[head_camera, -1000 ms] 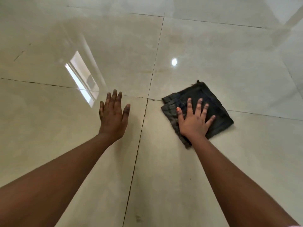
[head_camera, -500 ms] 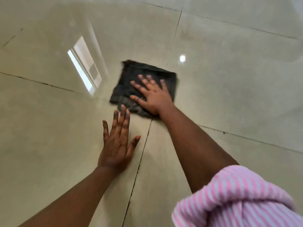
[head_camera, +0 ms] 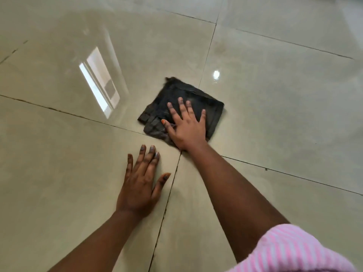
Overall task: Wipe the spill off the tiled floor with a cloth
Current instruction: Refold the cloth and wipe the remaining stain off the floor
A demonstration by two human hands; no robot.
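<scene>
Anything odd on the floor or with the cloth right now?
Nothing serious. The dark cloth is bunched along its left edge rather than flat under the right hand. Faint dull smudges mark the tile near the grout line above it. No clear puddle shows. The left hand rests flat.

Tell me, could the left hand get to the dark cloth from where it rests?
Probably yes. The left hand lies flat on the floor just short of the cloth, with bare tile between them. The right hand presses only part of it.
</scene>
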